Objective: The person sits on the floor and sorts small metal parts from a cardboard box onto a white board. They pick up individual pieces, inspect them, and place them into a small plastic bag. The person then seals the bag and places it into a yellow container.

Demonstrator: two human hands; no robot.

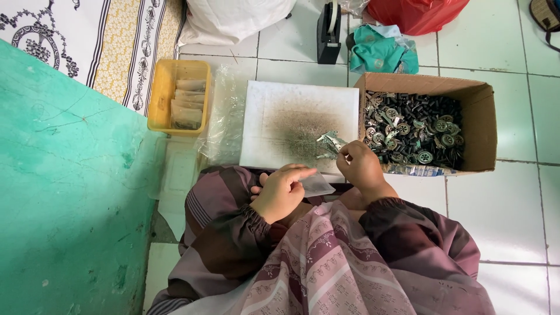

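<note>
Item: small clear plastic sachet (318, 184), flat, held at its edge by the left hand (281, 191), fingers extended over it, just above the lap. Right hand (360, 168), fingers pinched narrow at the near right edge of the white square foam board (300, 119); what it grips is too small to tell. Just beside its fingertips: a small heap of silvery metal pieces (329, 146) lying on the grey-smudged middle of the board. Right of the board, touching it: an open brown cardboard box (484, 128), rectangular, filled with black cylindrical parts and round silvery metal fittings (417, 131). Left of the board: a yellow rectangular plastic tray (160, 99) holding a stack of clear filled sachets (188, 104); a clear plastic lid (181, 172) lies on the floor below it. Behind the board: a black tape dispenser (329, 32), a crumpled teal cloth (382, 52), a red plastic bag (417, 13), a white sack (233, 17). Surface: white tiled floor (513, 216).
</note>
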